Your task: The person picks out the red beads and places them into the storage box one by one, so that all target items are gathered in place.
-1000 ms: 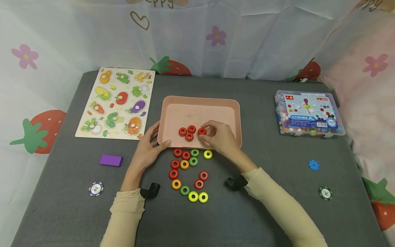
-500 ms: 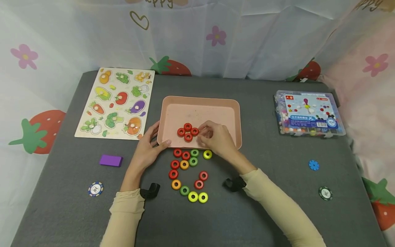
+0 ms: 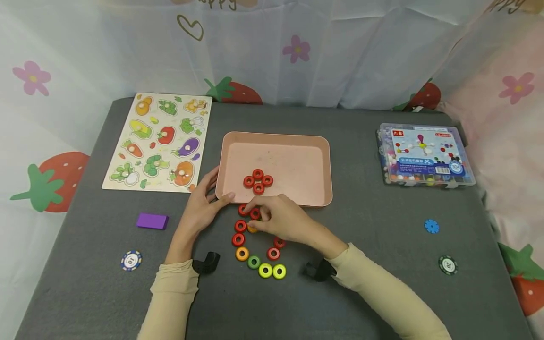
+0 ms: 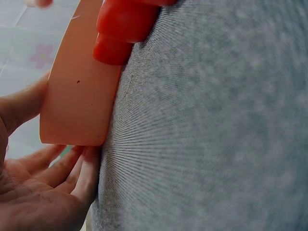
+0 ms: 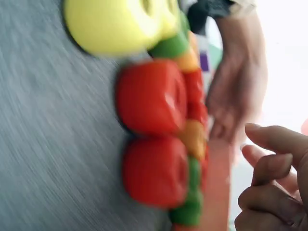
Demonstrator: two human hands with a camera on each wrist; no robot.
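Note:
My left hand holds the near left corner of the pink tray, thumb on the rim; the left wrist view shows fingers against the tray's end wall. Several red rings lie clustered inside the tray. My right hand hovers over the beads in front of the tray, thumb and index finger apart around nothing. Below it, an orange ring is partly covered, and green ones are hidden. A line of red, orange, green and yellow rings curves towards me. Two red rings loom large in the right wrist view.
A vegetable puzzle board lies at the back left, with a purple block and a blue-white chip before it. On the right are a clear box of small parts, a blue disc and a dark green chip.
My right hand slid a red ring left against the other red rings, let it go, then moved out of the tray, left and towards me. The left hand stayed on the tray.

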